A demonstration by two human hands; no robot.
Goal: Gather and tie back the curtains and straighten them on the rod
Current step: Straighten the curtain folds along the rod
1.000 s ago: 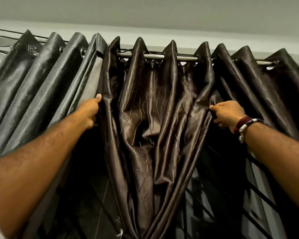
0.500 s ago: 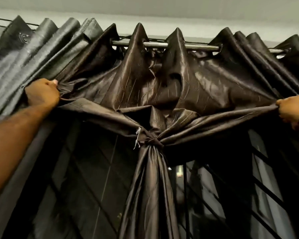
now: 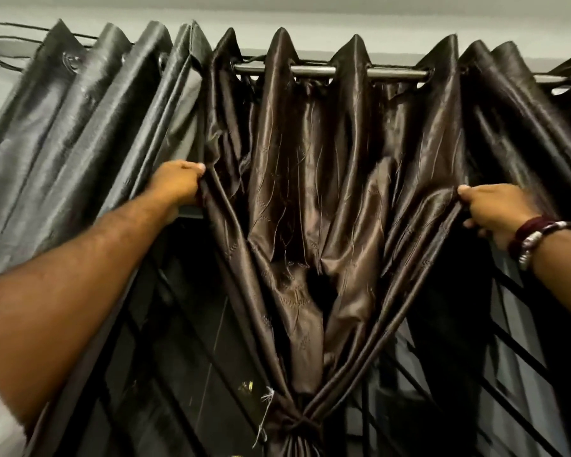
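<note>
A shiny brown curtain (image 3: 314,179) hangs by eyelets from a metal rod (image 3: 314,71) and is bunched into a knot (image 3: 294,420) near the bottom middle. My left hand (image 3: 178,184) grips the curtain's left edge at mid-height. My right hand (image 3: 495,209), with bracelets at the wrist, grips the right edge at about the same height. Between the hands the cloth hangs in loose folds that narrow down to the knot.
A grey curtain (image 3: 80,136) hangs on the rod to the left, and another dark curtain (image 3: 524,110) to the right. Behind them is a dark window with a diagonal metal grille (image 3: 185,357). Thin cables (image 3: 0,31) run along the wall at top left.
Half a second ago both hands held the edges pulled wide apart with the cloth taut. They have come inward, the folds hang slack, and the knot sits lower in view.
</note>
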